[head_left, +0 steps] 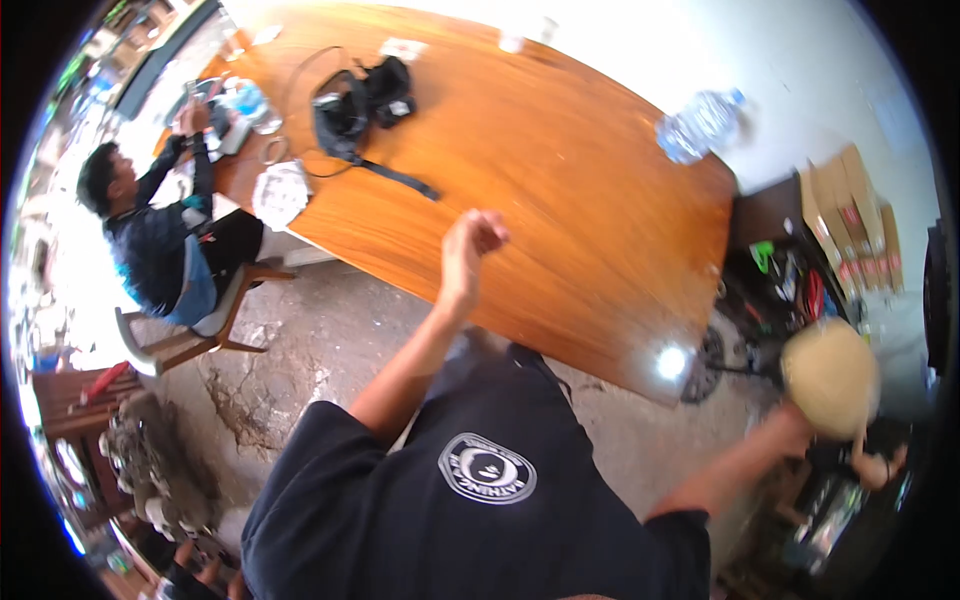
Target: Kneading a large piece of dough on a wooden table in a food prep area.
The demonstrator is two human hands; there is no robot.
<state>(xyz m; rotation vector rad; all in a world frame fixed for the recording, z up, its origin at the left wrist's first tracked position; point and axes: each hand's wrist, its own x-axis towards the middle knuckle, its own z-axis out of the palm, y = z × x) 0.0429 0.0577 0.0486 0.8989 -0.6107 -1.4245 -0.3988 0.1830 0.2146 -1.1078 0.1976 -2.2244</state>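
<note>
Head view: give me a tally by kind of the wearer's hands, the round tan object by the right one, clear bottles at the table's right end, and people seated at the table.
Hands: 2 (left hand, right hand)
Round tan object: 1
Clear plastic bottle: 1
Seated person: 1
Total: 5

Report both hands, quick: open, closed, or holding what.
Left hand: fingers curled, nothing visible in it; how tightly closed cannot be told.
Right hand: blurred, appears closed on a round tan object.

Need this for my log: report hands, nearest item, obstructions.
Left hand, over table, looks empty. Right hand at round tan object, grip blurred. Black strap on table; no blockage evident.
</note>
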